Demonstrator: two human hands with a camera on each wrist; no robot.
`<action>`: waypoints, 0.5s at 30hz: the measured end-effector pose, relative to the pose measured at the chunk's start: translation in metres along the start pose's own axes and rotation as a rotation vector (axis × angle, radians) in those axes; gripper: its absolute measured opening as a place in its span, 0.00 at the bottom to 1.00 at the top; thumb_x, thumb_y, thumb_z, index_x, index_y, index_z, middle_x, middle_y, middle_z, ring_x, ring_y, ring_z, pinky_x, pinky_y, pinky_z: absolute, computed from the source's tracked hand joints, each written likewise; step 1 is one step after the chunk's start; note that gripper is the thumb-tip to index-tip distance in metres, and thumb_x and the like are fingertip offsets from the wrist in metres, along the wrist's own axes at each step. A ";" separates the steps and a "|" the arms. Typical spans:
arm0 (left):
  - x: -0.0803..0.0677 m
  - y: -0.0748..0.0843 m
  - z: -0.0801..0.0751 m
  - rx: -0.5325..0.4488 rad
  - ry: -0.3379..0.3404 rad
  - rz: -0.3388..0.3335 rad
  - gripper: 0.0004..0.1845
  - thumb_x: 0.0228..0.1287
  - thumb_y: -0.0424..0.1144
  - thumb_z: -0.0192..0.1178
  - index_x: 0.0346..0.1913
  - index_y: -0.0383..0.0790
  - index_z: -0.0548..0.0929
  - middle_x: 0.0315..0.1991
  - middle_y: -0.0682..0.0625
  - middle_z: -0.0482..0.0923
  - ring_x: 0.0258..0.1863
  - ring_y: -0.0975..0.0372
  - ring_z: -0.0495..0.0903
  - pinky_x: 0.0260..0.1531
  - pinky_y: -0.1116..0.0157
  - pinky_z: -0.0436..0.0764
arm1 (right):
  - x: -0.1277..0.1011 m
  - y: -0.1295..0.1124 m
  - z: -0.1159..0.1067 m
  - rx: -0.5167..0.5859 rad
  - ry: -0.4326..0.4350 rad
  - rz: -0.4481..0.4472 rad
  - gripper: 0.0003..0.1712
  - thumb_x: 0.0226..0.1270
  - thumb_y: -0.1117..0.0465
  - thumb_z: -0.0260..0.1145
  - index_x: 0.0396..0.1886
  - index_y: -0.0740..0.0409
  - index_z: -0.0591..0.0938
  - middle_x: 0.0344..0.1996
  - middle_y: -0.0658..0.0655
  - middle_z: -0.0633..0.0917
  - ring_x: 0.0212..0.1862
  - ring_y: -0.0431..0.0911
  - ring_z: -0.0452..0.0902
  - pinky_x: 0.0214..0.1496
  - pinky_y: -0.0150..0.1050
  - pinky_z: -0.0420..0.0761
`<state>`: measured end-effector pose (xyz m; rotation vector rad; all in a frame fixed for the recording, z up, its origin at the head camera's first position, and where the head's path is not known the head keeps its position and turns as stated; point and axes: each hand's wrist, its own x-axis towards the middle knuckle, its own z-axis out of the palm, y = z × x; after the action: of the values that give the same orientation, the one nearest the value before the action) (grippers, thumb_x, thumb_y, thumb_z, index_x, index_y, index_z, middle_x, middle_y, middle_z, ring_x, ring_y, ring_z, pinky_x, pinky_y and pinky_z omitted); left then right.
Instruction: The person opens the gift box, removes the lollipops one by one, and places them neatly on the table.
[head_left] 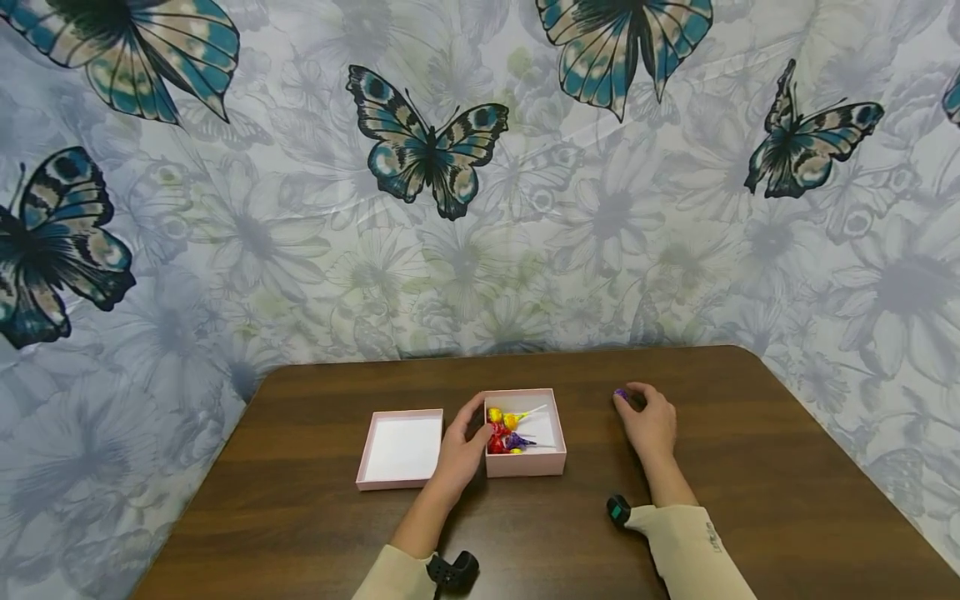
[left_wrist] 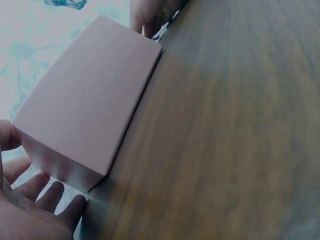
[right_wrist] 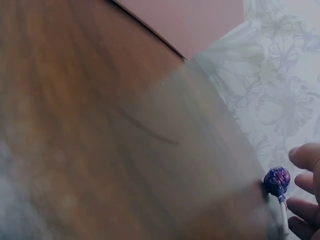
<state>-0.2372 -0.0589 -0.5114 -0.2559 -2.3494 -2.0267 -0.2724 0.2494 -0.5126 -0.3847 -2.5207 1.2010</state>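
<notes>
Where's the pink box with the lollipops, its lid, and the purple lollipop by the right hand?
Pink box (head_left: 525, 465): head view, front wall.
Lid (head_left: 405, 446): head view, white inside.
Purple lollipop (right_wrist: 277, 181): right wrist view, wrapped candy head.

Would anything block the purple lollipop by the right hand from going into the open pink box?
Nothing visible between the purple lollipop and the pink box, only tabletop; it would likely need lifting over the right wall.

Butterfly-print backdrop (head_left: 600, 283), brown table (head_left: 300, 550)
</notes>
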 end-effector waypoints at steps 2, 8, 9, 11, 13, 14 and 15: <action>-0.001 -0.001 -0.003 0.011 0.003 0.012 0.28 0.73 0.34 0.53 0.75 0.47 0.66 0.75 0.42 0.63 0.75 0.45 0.62 0.73 0.43 0.62 | 0.000 -0.004 0.002 0.011 -0.004 -0.013 0.25 0.71 0.50 0.63 0.63 0.57 0.77 0.66 0.68 0.74 0.66 0.67 0.63 0.65 0.66 0.66; -0.002 -0.003 -0.003 0.029 0.011 0.036 0.27 0.73 0.33 0.53 0.73 0.47 0.69 0.76 0.44 0.62 0.76 0.46 0.60 0.73 0.43 0.62 | -0.002 -0.010 0.002 0.075 0.053 -0.075 0.22 0.70 0.55 0.65 0.60 0.57 0.80 0.64 0.66 0.76 0.64 0.65 0.67 0.64 0.63 0.67; -0.002 -0.003 -0.003 0.032 0.011 0.039 0.27 0.73 0.33 0.53 0.73 0.47 0.69 0.77 0.44 0.62 0.77 0.46 0.59 0.73 0.43 0.62 | -0.001 -0.012 0.002 0.096 0.069 -0.087 0.21 0.69 0.55 0.66 0.59 0.57 0.81 0.63 0.65 0.77 0.64 0.64 0.68 0.64 0.62 0.67; -0.001 -0.003 -0.003 0.033 0.008 0.046 0.27 0.73 0.33 0.53 0.73 0.48 0.69 0.77 0.44 0.61 0.77 0.46 0.58 0.73 0.43 0.61 | -0.001 -0.015 0.001 0.136 0.090 -0.110 0.20 0.68 0.55 0.68 0.57 0.56 0.83 0.61 0.63 0.79 0.63 0.61 0.70 0.64 0.59 0.68; 0.000 -0.002 -0.002 0.033 0.002 0.049 0.27 0.73 0.33 0.53 0.73 0.48 0.70 0.77 0.45 0.61 0.78 0.46 0.57 0.73 0.42 0.61 | -0.002 -0.020 0.000 0.178 0.092 -0.131 0.19 0.68 0.54 0.69 0.56 0.54 0.84 0.59 0.60 0.80 0.63 0.59 0.72 0.65 0.57 0.69; 0.001 -0.002 -0.002 0.031 0.000 0.046 0.27 0.73 0.33 0.53 0.73 0.49 0.70 0.77 0.45 0.60 0.78 0.46 0.57 0.74 0.43 0.61 | -0.002 -0.023 -0.002 0.202 0.082 -0.145 0.19 0.68 0.53 0.69 0.56 0.53 0.84 0.58 0.59 0.81 0.62 0.57 0.74 0.65 0.55 0.71; 0.001 -0.003 -0.002 0.028 -0.002 0.042 0.27 0.73 0.33 0.53 0.73 0.49 0.70 0.77 0.45 0.60 0.78 0.47 0.56 0.74 0.43 0.61 | -0.003 -0.026 -0.003 0.233 0.063 -0.157 0.19 0.68 0.53 0.69 0.56 0.53 0.84 0.57 0.58 0.82 0.62 0.55 0.75 0.66 0.51 0.73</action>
<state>-0.2386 -0.0609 -0.5135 -0.3043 -2.3511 -1.9744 -0.2712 0.2347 -0.4909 -0.1607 -2.2770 1.3770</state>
